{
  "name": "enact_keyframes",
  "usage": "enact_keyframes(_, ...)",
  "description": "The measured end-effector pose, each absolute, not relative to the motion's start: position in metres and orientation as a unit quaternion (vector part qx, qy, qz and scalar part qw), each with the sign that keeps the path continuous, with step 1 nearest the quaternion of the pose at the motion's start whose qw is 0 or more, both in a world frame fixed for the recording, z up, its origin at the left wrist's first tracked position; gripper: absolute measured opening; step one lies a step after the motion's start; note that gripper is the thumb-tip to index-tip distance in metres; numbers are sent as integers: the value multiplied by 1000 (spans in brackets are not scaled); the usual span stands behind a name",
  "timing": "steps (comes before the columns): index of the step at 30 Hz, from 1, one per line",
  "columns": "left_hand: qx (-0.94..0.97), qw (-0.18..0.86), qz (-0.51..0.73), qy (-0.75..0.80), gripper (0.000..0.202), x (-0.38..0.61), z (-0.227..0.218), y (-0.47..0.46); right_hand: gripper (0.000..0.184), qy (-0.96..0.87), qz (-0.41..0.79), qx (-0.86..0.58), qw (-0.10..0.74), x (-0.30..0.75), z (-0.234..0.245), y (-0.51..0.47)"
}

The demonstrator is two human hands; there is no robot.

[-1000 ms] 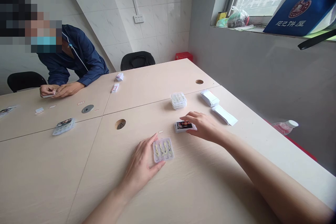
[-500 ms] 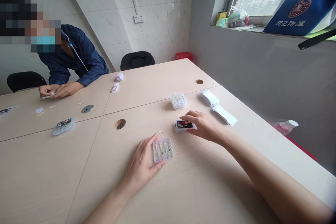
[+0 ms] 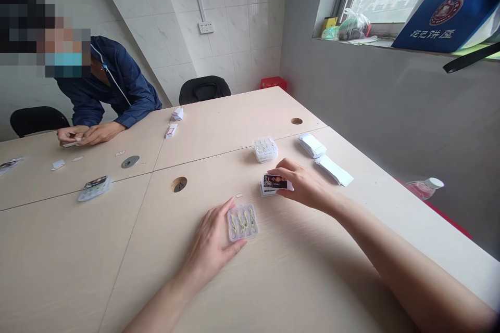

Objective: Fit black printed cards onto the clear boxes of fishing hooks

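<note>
A: Left hand [image 3: 213, 237], one: state?
B: Curved moderately wide, holding a clear, square-cornered plastic case [image 3: 242, 222] by its edges, fingers at the far left corner, thumb along the near edge.
A: Contents of the case?
B: Four long compartments side by side, each with a yellowish, string-like piece; finer detail too small to tell.
A: Position?
B: At the near middle of the pale wood-coloured table [image 3: 187, 296]; whether flat on it or slightly raised, I cannot tell.
A: Right hand [image 3: 299, 182], one?
B: Narrowed, thumb and fingers gripping opposite edges of a black-printed card with white borders [image 3: 275, 181]. The card sits askew over a low stack of white-edged cards [image 3: 266, 192], dark print showing on the one below.
A: Items nearby?
B: One small whitish paper label [image 3: 239, 195], just beyond the case. One pile of clear plastic cases [image 3: 265, 149], past the cards. Two stacks of white paper slips [image 3: 312, 145], [image 3: 335, 170], to the right, end to end.
A: Across the table?
B: One person in a navy jacket [image 3: 125, 83], both hands together around a small, pale, flat item [image 3: 71, 144]. Nearer, one clear case with a dark printed card [image 3: 95, 189], lying apart.
</note>
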State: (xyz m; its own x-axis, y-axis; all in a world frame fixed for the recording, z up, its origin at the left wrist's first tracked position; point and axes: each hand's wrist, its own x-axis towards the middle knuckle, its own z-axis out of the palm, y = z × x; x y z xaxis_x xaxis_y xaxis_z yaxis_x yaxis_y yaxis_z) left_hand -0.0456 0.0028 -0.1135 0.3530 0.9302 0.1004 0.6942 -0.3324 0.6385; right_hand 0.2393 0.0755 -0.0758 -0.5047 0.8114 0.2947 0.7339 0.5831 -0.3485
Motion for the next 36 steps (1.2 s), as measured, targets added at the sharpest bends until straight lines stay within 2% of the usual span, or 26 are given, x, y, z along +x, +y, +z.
enact_keyframes(9,798,243,234,500,71,-46,-111,4,43,-857,83,-453,231,237,-77,75)
enact_keyframes(14,791,239,232,513,68,-45,-107,2,22,-866,68,-432,241,238,-76,75)
enact_keyframes(23,784,250,239,515,67,-44,-105,1,25,-873,17,-397,283,242,-78,80)
enact_keyframes(29,700,316,334,547,54,-41,-96,-2,27,-875,-33,-371,309,228,-75,68)
enact_keyframes(34,645,400,368,537,23,-34,-81,-11,33,-897,-56,-303,318,201,-71,44)
enact_keyframes(36,628,441,367,526,27,-30,-76,-13,36,-906,-78,-259,325,193,-68,35)
